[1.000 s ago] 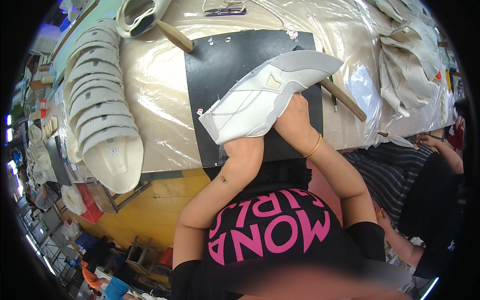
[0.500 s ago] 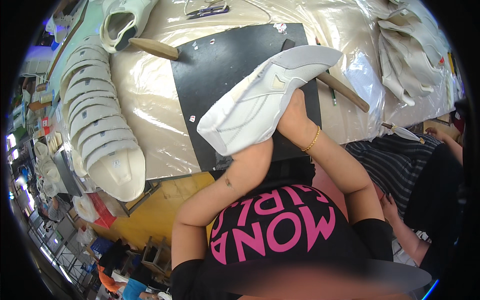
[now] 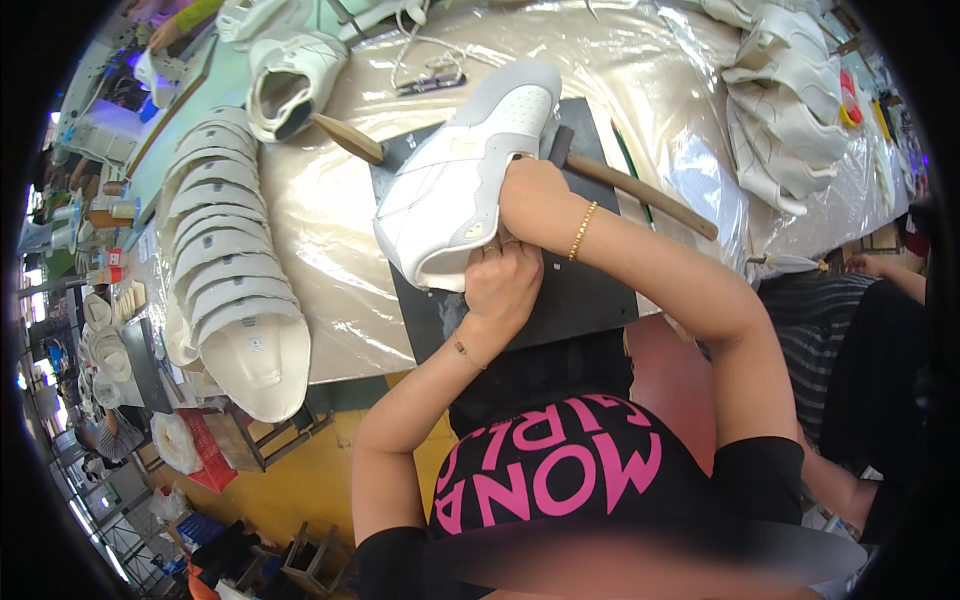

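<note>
A white shoe upper with grey panels is tilted above a black mat, its toe pointing away and to the right. My left hand is closed on the rim of its heel opening, knuckles up. Against the right side of the opening, my right hand is closed on the upper, its fingertips hidden by the shoe. A hammer with a wooden handle lies just beyond my right hand, its dark head by the shoe's side.
A long row of overlapping white shoe uppers lines the table's left. A wooden stick and a finished-looking white shoe lie behind. Thread snips rest farther back. More uppers are piled right, near a seated person.
The upper has turned from sole side toward me to top side up, its toe swinging left and away. My left hand has come out from beneath to the heel rim.
</note>
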